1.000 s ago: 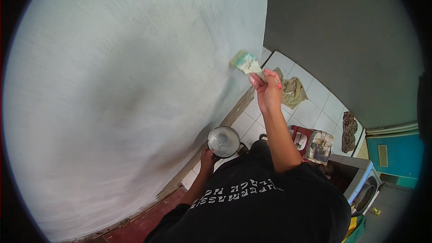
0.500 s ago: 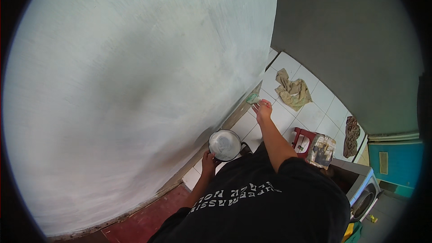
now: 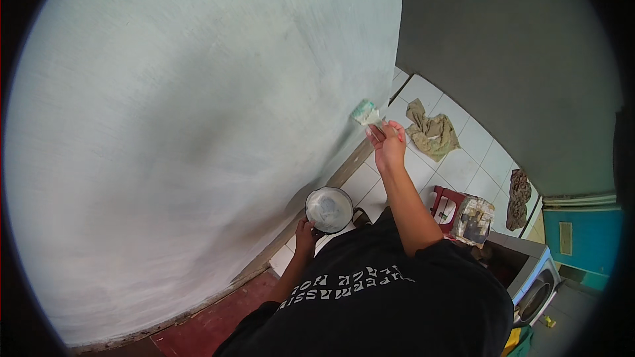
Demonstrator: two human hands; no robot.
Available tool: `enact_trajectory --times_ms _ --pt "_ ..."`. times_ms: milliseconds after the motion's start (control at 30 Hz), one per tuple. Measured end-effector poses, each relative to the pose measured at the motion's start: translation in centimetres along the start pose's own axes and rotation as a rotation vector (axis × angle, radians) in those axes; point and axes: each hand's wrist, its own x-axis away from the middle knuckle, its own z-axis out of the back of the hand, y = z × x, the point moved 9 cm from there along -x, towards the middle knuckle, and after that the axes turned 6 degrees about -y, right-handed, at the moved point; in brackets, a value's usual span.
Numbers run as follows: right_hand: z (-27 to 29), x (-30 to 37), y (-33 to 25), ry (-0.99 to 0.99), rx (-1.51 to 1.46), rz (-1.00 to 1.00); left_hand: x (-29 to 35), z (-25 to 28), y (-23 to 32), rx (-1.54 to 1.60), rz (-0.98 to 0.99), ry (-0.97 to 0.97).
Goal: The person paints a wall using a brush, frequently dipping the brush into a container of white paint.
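My right hand grips a paintbrush with a pale head smeared in white and teal-green. The brush head is at the lower part of a large whitish wall, streaked with brush marks. Whether its bristles press on the wall is hard to tell. Lower down, my left hand holds a round, dark-rimmed pan by its edge, close to my body. White paint coats the inside of this pan.
A crumpled beige cloth lies on white floor tiles. Farther right are a red stool, a paint-spattered container, a brown cloth and a white appliance. A grey wall rises beyond; reddish floor shows at lower left.
My right hand has raised the paintbrush from the wall's bottom edge, up along the wall and slightly left. The pan in my left hand has barely shifted.
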Motion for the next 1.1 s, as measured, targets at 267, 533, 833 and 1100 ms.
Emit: enact_trajectory --times_ms 267,533,833,1100 --pt "-7.2 4.5 -5.5 -0.317 -0.101 0.102 -0.1 -1.2 0.5 -0.077 -0.004 -0.092" --pt "11.7 -3.8 7.8 0.030 0.055 -0.093 0.8 0.3 0.2 -0.053 0.020 0.031" --pt "16.9 -9.9 12.5 0.213 0.429 0.039 1.5 0.8 0.6 -0.132 0.026 0.058" --pt "8.1 -5.2 7.3 0.144 0.309 0.008 1.0 1.3 0.6 -0.053 -0.008 0.071"
